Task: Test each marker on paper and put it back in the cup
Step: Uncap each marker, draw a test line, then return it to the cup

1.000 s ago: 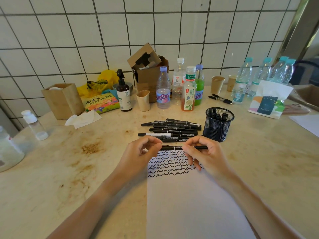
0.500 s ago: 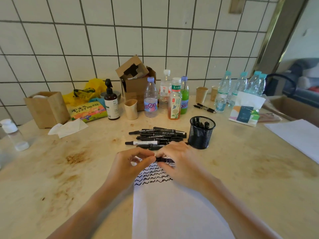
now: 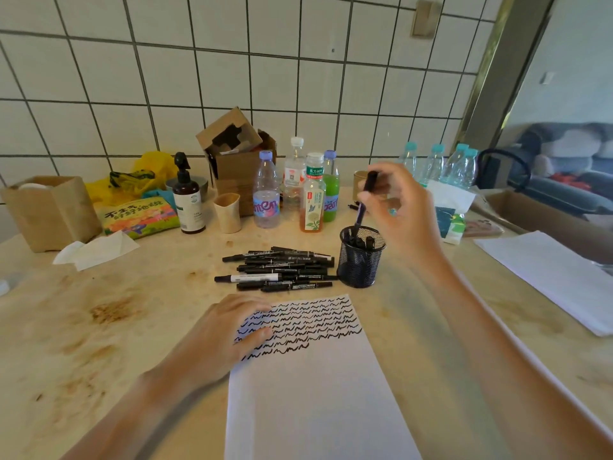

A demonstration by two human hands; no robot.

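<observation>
Right hand [image 3: 403,212] grip: pinching marker [image 3: 364,202], tip in cup [image 3: 360,260] | left hand [image 3: 229,330] grip: relaxed, fingers on paper [image 3: 318,393] | desk [image 3: 132,310].

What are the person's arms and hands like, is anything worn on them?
Both forearms are bare as far as the picture shows: no sleeves, gloves, watch or bracelet in view. The left hand and right hand show no rings or markings that I can make out.

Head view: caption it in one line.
Right hand lowers a marker into the mesh cup; left hand steadies the paper.
</observation>
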